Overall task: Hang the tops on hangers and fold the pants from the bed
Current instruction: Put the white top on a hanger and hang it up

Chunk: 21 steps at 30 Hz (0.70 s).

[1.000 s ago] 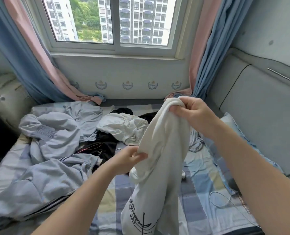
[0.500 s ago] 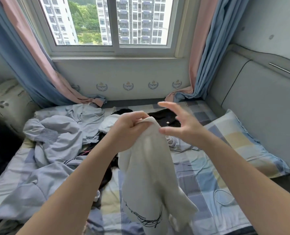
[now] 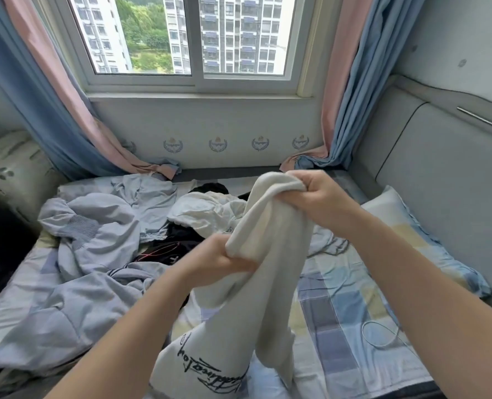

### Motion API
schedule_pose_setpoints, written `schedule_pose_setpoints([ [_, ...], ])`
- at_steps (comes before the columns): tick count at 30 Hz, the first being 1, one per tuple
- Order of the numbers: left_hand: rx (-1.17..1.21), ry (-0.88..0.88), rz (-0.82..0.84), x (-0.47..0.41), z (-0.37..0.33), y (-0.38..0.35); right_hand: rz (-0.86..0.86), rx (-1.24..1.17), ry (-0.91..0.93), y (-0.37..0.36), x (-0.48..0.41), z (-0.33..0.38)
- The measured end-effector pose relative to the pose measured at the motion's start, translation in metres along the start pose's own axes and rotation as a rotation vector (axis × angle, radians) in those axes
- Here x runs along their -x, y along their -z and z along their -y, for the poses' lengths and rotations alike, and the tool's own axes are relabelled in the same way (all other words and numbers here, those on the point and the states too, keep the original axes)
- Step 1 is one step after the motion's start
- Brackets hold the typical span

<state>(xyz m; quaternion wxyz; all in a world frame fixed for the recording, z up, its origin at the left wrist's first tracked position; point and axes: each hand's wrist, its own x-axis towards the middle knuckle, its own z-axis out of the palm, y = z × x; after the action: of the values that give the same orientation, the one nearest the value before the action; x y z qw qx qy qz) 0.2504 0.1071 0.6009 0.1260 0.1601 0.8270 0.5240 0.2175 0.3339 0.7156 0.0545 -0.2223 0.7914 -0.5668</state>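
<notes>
Half a second ago the left hand held the top of the white garment up high while the right hand hovered beside it with its fingers spread and holding nothing. Now the roles have swapped: the right hand has closed on the bunched upper edge, and the left hand has dropped to a grip lower down on the cloth. The right hand's fingers are curled tightly round the gathered top of the garment, which bulges out to the left of the knuckles. The left hand's fingers are clenched on a fold on the garment's left side, below and to the left of the right hand. Between the two grips the cloth runs in a slanted band, and below the left hand it hangs in long folds over the bed, with black script print showing near its lower end. On the checked sheet behind lie a pale blue heap of clothes, a crumpled white piece and a black garment. A pillow lies at the right, and a thin white cable loops near it.
</notes>
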Motion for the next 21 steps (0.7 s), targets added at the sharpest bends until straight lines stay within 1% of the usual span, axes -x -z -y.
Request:
schedule_pose_setpoints([
  [3, 0.049, 0.104, -0.008, 0.004, 0.026, -0.010, -0.142, -0.065, -0.009, 0.019, -0.010, 0.008],
  [6, 0.207, 0.142, -0.182, 0.006, 0.022, -0.009, -0.267, -0.059, -0.082, 0.033, -0.016, -0.002],
  [8, 0.266, 0.132, -0.307, 0.004, 0.014, -0.001, -0.342, -0.002, -0.150, 0.034, -0.018, -0.017],
  [10, 0.362, 0.123, -0.395, 0.001, 0.001, 0.010, -0.363, 0.100, -0.220, 0.026, -0.014, -0.032],
  [12, 0.392, 0.084, -0.452, -0.002, -0.015, 0.017, -0.354, 0.243, -0.225, 0.013, -0.004, -0.042],
  [13, 0.361, 0.054, -0.445, -0.004, -0.024, 0.018, -0.331, 0.264, -0.199, 0.005, 0.003, -0.045],
  [15, 0.285, 0.010, -0.394, -0.008, -0.039, 0.015, -0.205, 0.203, -0.156, -0.014, 0.017, -0.047],
  [17, 0.255, 0.003, -0.363, -0.010, -0.050, 0.007, -0.049, 0.123, -0.169, -0.033, 0.032, -0.049],
  [18, 0.259, -0.007, -0.364, -0.011, -0.055, 0.003, -0.010, 0.079, -0.181, -0.042, 0.039, -0.051],
  [20, 0.278, -0.039, -0.398, -0.012, -0.066, -0.001, -0.018, 0.047, -0.201, -0.056, 0.051, -0.059],
  [21, 0.299, -0.051, -0.423, -0.012, -0.071, -0.001, -0.036, 0.076, -0.213, -0.062, 0.055, -0.065],
])
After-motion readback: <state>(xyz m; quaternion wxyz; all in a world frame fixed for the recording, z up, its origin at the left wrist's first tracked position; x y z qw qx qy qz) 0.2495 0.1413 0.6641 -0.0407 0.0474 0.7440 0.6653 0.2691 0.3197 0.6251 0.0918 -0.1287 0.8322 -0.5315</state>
